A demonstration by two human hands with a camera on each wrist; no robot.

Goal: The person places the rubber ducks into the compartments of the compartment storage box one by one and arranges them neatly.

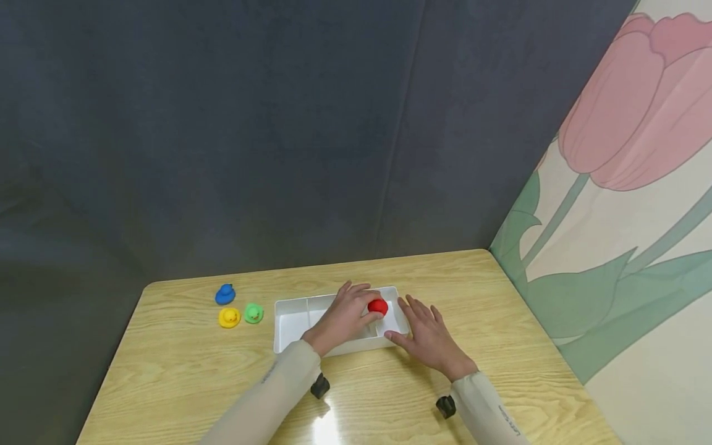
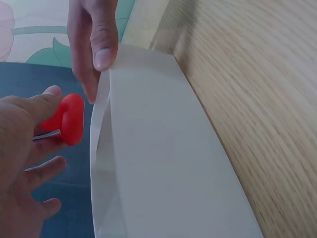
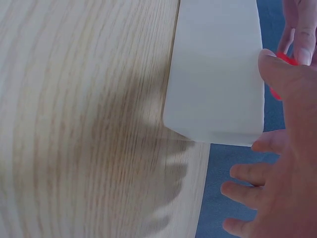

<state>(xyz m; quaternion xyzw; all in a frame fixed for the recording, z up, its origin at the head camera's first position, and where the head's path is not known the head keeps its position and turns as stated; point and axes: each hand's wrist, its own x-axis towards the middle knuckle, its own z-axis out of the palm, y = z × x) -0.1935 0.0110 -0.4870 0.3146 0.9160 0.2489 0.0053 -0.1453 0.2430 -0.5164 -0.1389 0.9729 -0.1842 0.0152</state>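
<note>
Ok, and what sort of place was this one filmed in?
Probably an indoor recording corner, though the wider room isn't shown: a wood-grain table before a dark backdrop, with a big tulip print on the right.

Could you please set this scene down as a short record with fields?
White rectangular compartmented tray: on a pale wood-grain table
Left hand: pinches a small rounded red toy over the tray's right part
Right hand: at the tray's right end
Left of tray: blue toy duck, yellow toy duck, green toy duck
Backdrop: dark blue-grey cloth
</note>
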